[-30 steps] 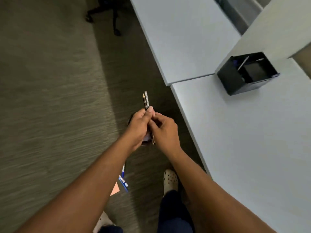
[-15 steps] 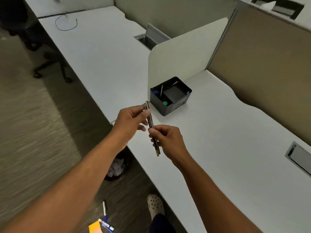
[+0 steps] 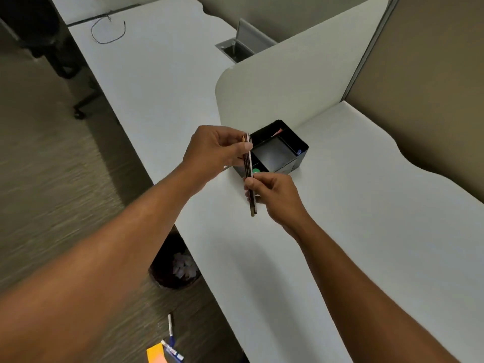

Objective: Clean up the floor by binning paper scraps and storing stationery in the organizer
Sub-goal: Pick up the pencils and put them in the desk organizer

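Note:
Both hands hold a small bundle of pencils (image 3: 248,166) upright over the white desk (image 3: 340,231). My left hand (image 3: 217,149) pinches the bundle near its top, and my right hand (image 3: 272,195) grips it lower down. Just behind the bundle sits the black organizer (image 3: 301,148), with compartments and a green item (image 3: 256,171) inside. A black bin (image 3: 162,268) with white paper scraps (image 3: 183,265) stands on the floor under the desk edge. Pens (image 3: 170,328) and an orange paper (image 3: 155,355) lie on the carpet at the bottom.
A cream divider panel (image 3: 288,74) rises behind the organizer, and a brown partition (image 3: 432,87) stands to the right. A black cable loop (image 3: 107,32) lies on the far desk, by a cable hatch (image 3: 235,49). An office chair base (image 3: 76,111) stands at far left.
The view swung up from the floor to the desk. Both hands carried the pencils from above the carpet to just in front of the organizer.

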The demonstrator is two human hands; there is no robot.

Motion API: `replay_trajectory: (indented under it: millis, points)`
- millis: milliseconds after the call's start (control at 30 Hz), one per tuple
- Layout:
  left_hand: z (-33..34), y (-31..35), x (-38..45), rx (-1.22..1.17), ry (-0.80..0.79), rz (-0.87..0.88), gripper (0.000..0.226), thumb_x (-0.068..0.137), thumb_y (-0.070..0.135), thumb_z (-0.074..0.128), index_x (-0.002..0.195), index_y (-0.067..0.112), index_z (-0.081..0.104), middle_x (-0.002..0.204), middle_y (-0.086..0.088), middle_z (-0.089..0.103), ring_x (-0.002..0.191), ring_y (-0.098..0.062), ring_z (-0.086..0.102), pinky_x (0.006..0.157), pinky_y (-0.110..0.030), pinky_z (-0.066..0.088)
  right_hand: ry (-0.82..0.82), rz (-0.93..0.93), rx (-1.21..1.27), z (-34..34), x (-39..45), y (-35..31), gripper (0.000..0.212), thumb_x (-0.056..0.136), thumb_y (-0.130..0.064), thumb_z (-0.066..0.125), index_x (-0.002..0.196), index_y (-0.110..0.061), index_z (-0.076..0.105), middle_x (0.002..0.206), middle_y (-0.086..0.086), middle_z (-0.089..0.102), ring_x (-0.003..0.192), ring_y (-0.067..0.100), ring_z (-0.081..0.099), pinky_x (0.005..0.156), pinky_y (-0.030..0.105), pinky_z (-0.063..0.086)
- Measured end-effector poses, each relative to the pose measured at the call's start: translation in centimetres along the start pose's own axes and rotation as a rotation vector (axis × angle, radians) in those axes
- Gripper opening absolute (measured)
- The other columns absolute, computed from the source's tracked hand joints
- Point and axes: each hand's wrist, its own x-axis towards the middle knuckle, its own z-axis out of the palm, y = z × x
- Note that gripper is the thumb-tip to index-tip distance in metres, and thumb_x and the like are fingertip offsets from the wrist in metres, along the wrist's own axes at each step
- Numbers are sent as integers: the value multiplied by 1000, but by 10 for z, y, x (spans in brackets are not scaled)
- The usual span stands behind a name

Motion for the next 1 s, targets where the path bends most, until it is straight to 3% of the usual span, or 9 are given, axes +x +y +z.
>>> replay_trajectory:
  millis: [100,233,400,600,700,800,1000]
  points:
    - [-1,11,27,27,71,44,22,84,9,84,105,5,79,84,-5,79,85,-21,80,80,-42,66,-13,-54,-68,-12,30,-7,17,98,-23,69,111,-17,79,98,4,79,92,23,75,86,39,65]
    - [-1,15,56,74,165,71,26,84,10,83,109,5,78,87,-4,78,88,-19,80,80,-44,67,-28,-50,-127,-26,68,-7,34,92,-17,77,125,-10,72,111,4,77,104,18,74,94,41,63]
    - [0,12,74,83,187,138,47,85,4,81,128,19,70,78,4,72,94,-19,78,80,-39,66,-16,-48,-165,-36,100,3,32,87,-11,82,118,-5,74,101,8,79,94,19,78,84,41,66]
    - [6,-1,90,132,226,210,34,85,7,81,118,11,78,85,6,75,89,-12,78,81,-39,67,57,-85,-331,-37,126,9,28,84,-20,85,111,-17,78,97,-6,79,90,5,75,94,32,62]
    - [11,-13,94,179,227,226,33,86,7,81,119,11,78,88,2,77,87,-9,77,81,-37,67,144,-40,-285,-39,124,21,27,86,-18,83,112,-14,77,98,-3,78,94,11,75,93,36,63]
    - [15,-27,97,245,229,234,32,87,9,80,118,13,78,93,-4,78,89,-14,77,82,-37,66,158,-21,-306,-34,116,34,22,88,-19,82,109,-15,77,96,-5,77,90,9,74,89,31,64]
    - [19,-52,97,418,224,217,29,89,19,79,118,22,79,103,2,81,93,-9,77,103,-38,57,163,-30,-362,-17,105,46,20,91,-15,78,111,-14,77,101,-2,76,89,7,72,85,19,59]
